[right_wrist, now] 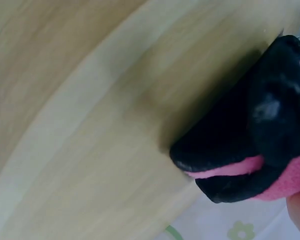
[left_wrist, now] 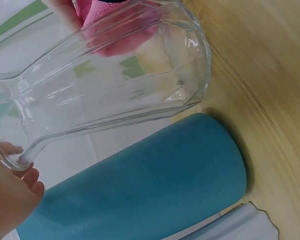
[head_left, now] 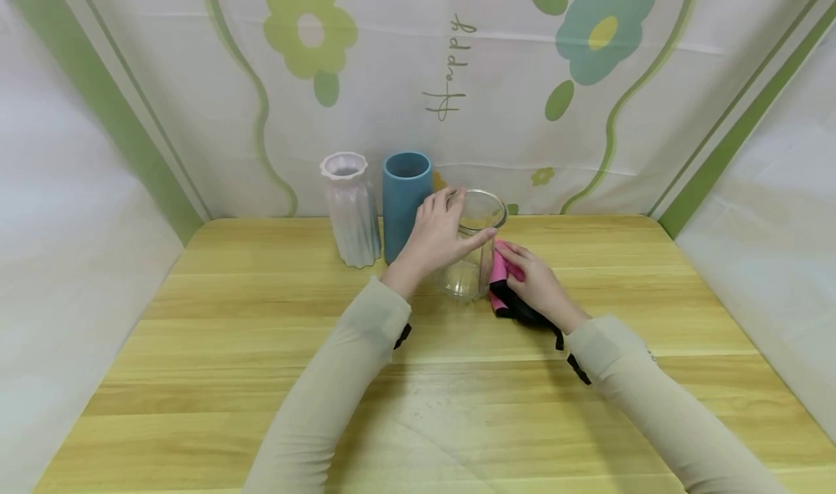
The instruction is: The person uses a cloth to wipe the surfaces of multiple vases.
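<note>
A clear glass vase [head_left: 465, 278] with a flared rim stands on the wooden table. My left hand [head_left: 436, 234] grips it by the rim, thumb on the near side; the left wrist view shows fingertips curled over the vase's mouth. Against the right side of the glass vase [left_wrist: 115, 90], my right hand [head_left: 538, 283] holds a bunched pink cloth [head_left: 499, 265] with black edging. In the right wrist view the black part of the cloth [right_wrist: 225, 135] hangs in folds just over the tabletop, and most of the hand is out of frame.
Close to the left of the glass stands a blue cylindrical vase [head_left: 405, 204]. A pale ribbed vase [head_left: 353, 218] with a scalloped rim is farther left. Behind them, a flower-printed curtain [head_left: 385, 59] rises at the table's [head_left: 261, 378] back edge, with white side panels.
</note>
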A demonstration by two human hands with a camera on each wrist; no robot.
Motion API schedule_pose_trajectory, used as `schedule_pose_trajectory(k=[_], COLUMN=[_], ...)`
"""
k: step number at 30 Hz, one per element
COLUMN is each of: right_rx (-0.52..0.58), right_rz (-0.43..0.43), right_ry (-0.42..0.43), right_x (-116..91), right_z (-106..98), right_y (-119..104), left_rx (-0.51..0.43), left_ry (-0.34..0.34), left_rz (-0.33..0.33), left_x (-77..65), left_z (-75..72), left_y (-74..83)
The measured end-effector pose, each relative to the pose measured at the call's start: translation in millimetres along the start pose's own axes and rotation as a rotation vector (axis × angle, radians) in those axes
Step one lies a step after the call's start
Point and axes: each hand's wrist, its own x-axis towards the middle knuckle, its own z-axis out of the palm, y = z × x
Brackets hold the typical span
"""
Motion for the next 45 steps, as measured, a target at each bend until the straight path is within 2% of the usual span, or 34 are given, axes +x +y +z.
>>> schedule_pose_trajectory(k=[8, 13, 22, 33, 38, 45], right_rx=[0.043, 0.085, 0.124, 0.156, 0.113, 0.054], right_rz=[-0.032, -0.012, 0.014, 0.031, 0.002, -0.043], right_ry=[0.058, 0.07, 0.142, 0.074, 0.041, 0.038], right_x=[2.8, 8.2, 17.6, 14.1, 9.4, 2.6], right_z=[-4.8, -14.4, -28.7, -18.0, -9.4, -1.3], right_y=[-5.6, -12.4, -27.1, -17.0, -8.0, 0.7], left_rx=[0.008, -0.01, -0.064, -0.091, -0.085, -0.074], left_ry=[-0.012, -0.038, -0.068, -0.064, -0.047, -0.015], left_rz=[0.031, 0.037, 0.056, 0.065, 0.063, 0.073], left_x=[1.0, 1.7, 3.2, 3.6, 2.9, 0.3], left_z=[-3.3, -5.5, -7.1, -4.8, -3.6, -2.9], left_y=[0.3, -0.2, -5.0, -6.8, -7.3, -7.4])
